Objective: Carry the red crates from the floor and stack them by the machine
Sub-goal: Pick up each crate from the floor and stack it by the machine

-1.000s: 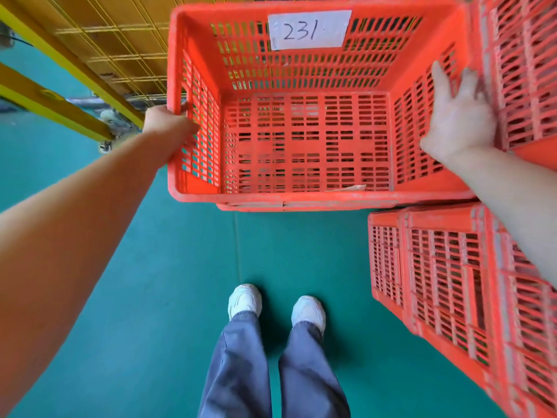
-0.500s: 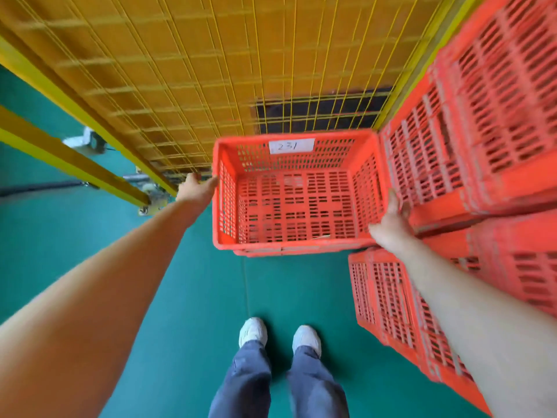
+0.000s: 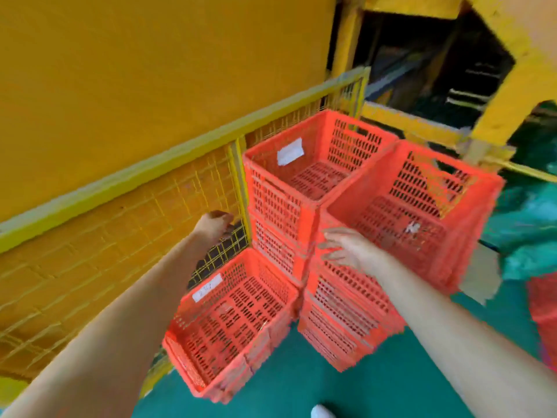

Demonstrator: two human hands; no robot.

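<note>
One scrap lies in top crate; right hand splayed, left hand loosely curled.

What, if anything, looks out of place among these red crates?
Only a small thing: a white scrap lies in the bottom of the top right crate, while the other open crates look empty. The picture is too blurred to tell whether the stacks sit square.

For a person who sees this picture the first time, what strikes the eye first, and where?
Red slotted plastic crates fill the centre: two tall stacks, plus one low white-labelled crate at lower left. A yellow wire-mesh fence runs behind them. The left hand is by the fence; the right hand, fingers spread, is at the nearer stack.
</note>
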